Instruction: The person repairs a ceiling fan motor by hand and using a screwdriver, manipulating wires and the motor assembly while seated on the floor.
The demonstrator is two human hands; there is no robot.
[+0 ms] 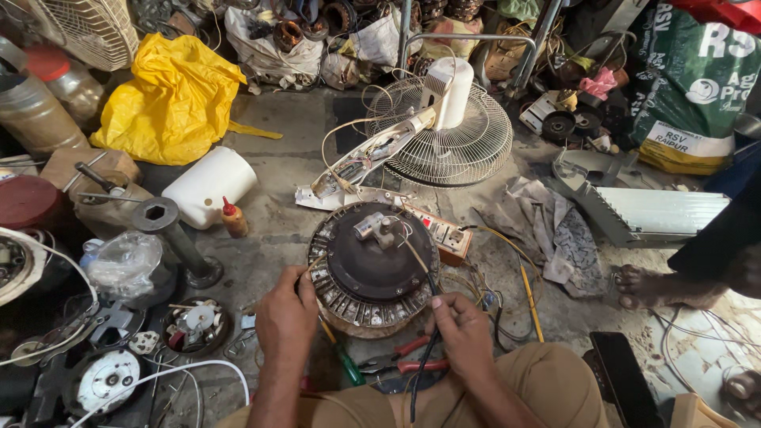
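Note:
A round ceiling-fan motor [372, 261] with a dark centre plate and a ring of windings lies on the floor in front of me. My left hand [287, 315] rests against its near-left rim, fingers curled on the edge. At the motor's near-right edge, my right hand [461, 329] pinches a black wire [424, 361] that runs up to the shaft [379, 228]. Red-handled pliers [404, 361] and a green-handled screwdriver [346, 364] lie between my hands.
A white pedestal fan [444, 131] lies behind the motor, with an extension socket box [442, 236]. A white jug [208, 186], small glue bottle [234, 219], yellow bag [170, 99], rags [555, 230] and motor parts [111, 376] crowd the floor. Another person's foot [658, 287] is at right.

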